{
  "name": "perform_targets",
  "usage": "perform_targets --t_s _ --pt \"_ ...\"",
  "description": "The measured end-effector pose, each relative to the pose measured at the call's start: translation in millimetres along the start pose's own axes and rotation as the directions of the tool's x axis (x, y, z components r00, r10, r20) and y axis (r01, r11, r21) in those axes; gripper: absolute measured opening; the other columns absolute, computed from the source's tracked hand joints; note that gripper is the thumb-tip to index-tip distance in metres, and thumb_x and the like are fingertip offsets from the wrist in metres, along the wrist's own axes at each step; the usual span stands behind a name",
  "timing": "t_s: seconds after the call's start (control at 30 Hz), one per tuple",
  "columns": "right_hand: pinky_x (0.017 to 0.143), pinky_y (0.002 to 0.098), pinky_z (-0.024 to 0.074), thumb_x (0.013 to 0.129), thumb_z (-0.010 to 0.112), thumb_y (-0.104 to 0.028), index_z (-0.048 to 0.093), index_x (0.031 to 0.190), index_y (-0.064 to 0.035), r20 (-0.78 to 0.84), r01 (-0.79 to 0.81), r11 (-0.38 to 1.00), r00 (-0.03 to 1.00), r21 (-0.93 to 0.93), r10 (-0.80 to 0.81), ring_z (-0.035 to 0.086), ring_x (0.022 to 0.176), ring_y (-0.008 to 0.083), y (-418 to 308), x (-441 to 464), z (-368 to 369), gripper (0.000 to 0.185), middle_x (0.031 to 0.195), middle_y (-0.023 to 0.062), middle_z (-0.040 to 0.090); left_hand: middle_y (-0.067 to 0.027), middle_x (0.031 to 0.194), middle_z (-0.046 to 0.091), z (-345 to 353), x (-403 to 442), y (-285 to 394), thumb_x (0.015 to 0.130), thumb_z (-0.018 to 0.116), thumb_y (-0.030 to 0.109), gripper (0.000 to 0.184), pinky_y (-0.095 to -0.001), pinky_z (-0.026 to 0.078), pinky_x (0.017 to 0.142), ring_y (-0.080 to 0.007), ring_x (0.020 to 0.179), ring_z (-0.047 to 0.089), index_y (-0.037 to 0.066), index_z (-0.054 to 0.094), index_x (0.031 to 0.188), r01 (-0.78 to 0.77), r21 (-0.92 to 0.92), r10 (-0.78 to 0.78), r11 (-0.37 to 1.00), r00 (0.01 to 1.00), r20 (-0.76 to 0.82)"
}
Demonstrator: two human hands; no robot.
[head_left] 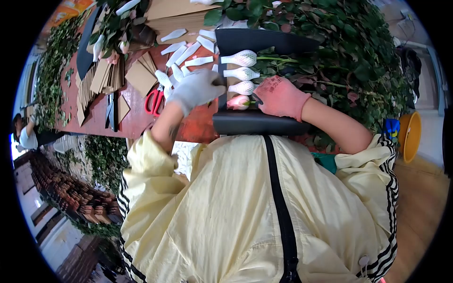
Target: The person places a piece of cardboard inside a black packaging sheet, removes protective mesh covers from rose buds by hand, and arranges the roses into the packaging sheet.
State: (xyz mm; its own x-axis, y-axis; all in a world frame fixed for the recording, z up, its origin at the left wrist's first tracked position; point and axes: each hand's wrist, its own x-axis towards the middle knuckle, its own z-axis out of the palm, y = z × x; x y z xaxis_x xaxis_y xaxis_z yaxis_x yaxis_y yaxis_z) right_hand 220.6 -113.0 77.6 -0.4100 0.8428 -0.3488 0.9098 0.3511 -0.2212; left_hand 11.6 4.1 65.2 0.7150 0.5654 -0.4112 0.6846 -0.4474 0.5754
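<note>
My left hand (198, 89), in a whitish glove, hovers over the left edge of a black stand (264, 123). Its fingers are curled together, and what they pinch, if anything, is hidden. A pink glove covers my right hand (281, 97), which is closed at the base of a bare pink rose (238, 102); the stem is hidden under the fingers. Just above that rose lie three rose heads in white foam nets, the closest being a netted rose (242, 87). Loose foam nets (190, 53) are scattered beyond my left hand.
Red-handled scissors (155, 101) lie on the red table (137, 125), left of my left hand. Cardboard pieces (107, 75) are stacked farther left. Leafy rose stems (339, 61) crowd the right side. A yellow bucket (409, 137) stands at far right; another person (28, 134) is at far left.
</note>
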Motion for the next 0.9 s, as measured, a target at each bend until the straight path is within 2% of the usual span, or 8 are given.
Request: perform_targets --t_s 0.03,0.17,0.23,0.37,0.53,0.63,0.73,0.9 --pt "0.084 0.0397 0.0453 0.076 0.055 -0.024 0.059 0.088 -0.0025 0.004 -0.019 1.0 1.0 0.004 0.019 0.06 0.091 0.0299 0.5 -0.4 1.4 0.025 0.089 0.0165 0.061 -0.0135 0.085 0.067 -7.7 -14.6 11.9 0.075 0.066 0.036 0.034 -0.0385 0.049 0.073 -0.0282 0.082 0.064 0.006 0.067 0.091 0.014 0.105 0.001 0.994 0.99 -0.139" --pt "0.082 0.0411 0.0485 0.075 0.053 -0.021 0.061 0.088 -0.0007 -0.045 -0.018 0.999 0.999 0.04 0.02 0.062 0.09 0.0317 0.0 -4.4 -0.9 0.026 0.093 0.0184 0.063 -0.0102 0.088 0.066 -2.2 -37.8 34.9 0.075 0.066 0.039 0.034 -0.0389 0.049 0.073 -0.0266 0.083 0.064 0.013 0.068 0.097 -0.095 0.117 0.108 0.989 0.988 -0.111" --pt "0.082 0.0411 0.0488 0.075 0.053 -0.021 0.061 0.088 -0.0007 -0.068 0.002 0.999 0.998 0.055 0.002 0.062 0.091 0.0318 1.6 -3.6 2.1 0.025 0.093 0.0183 0.063 -0.009 0.09 0.066 12.7 -28.6 26.9 0.075 0.066 0.041 0.036 -0.039 0.049 0.071 -0.0269 0.082 0.064 0.016 0.067 0.101 -0.385 0.226 0.429 0.895 0.882 -0.194" --pt "0.085 0.0404 0.0464 0.077 0.055 -0.025 0.06 0.096 -0.0021 0.003 -0.041 0.996 0.999 0.078 0.041 0.06 0.094 0.0314 0.8 -4.9 -5.2 0.03 0.097 0.0178 0.062 -0.0045 0.09 0.066 22.7 -10.3 10.8 0.08 0.063 0.035 0.028 -0.0343 0.05 0.066 -0.0243 0.08 0.064 0.021 0.067 0.103 -0.571 0.256 0.607 0.78 0.79 -0.088" --pt "0.086 0.04 0.0445 0.078 0.058 -0.028 0.059 0.103 -0.0053 -0.027 -0.01 0.982 1.0 0.189 0.016 0.058 0.097 0.0298 11.0 -12.1 -3.3 0.034 0.099 0.016 0.061 -0.0028 0.09 0.066 25.3 -6.6 5.5 0.08 0.063 0.032 0.024 -0.0335 0.051 0.067 -0.0231 0.08 0.064 0.022 0.069 0.1 -0.575 0.201 0.6 0.793 0.795 -0.095" --pt "0.084 0.039 0.0453 0.078 0.06 -0.03 0.058 0.105 -0.0065 -0.245 0.033 0.991 0.969 0.128 0.0 0.058 0.096 0.0274 0.8 -15.6 -24.8 0.036 0.102 0.0142 0.06 -0.0032 0.09 0.066 22.7 -9.3 5.4 0.08 0.063 0.031 0.022 -0.0343 0.051 0.067 -0.0233 0.08 0.064 0.021 0.069 0.098 -0.581 0.187 0.604 0.792 0.789 -0.11" --pt "0.078 0.0365 0.0468 0.077 0.064 -0.032 0.051 0.117 -0.0101 -0.094 -0.165 0.982 0.983 -0.09 0.156 0.059 0.095 0.0238 -6.0 -8.5 -19.7 0.048 0.107 0.0095 0.057 -0.0035 0.089 0.066 24.2 -8.5 3.4 0.081 0.062 0.029 0.02 -0.035 0.05 0.066 -0.0234 0.08 0.064 0.023 0.069 0.098 -0.583 0.161 0.601 0.797 0.791 -0.115" --pt "0.075 0.0364 0.0468 0.076 0.064 -0.033 0.05 0.11 -0.0102 -0.219 -0.204 0.977 0.958 -0.064 0.186 0.06 0.092 0.023 -7.4 -10.5 -2.1 0.043 0.097 0.0062 0.06 0.0001 0.085 0.064 31.5 -3.8 -4.6 0.082 0.057 0.023 0.021 -0.0346 0.05 0.063 -0.0207 0.079 0.063 0.028 0.069 0.099 -0.653 0.223 0.683 0.724 0.724 -0.1"
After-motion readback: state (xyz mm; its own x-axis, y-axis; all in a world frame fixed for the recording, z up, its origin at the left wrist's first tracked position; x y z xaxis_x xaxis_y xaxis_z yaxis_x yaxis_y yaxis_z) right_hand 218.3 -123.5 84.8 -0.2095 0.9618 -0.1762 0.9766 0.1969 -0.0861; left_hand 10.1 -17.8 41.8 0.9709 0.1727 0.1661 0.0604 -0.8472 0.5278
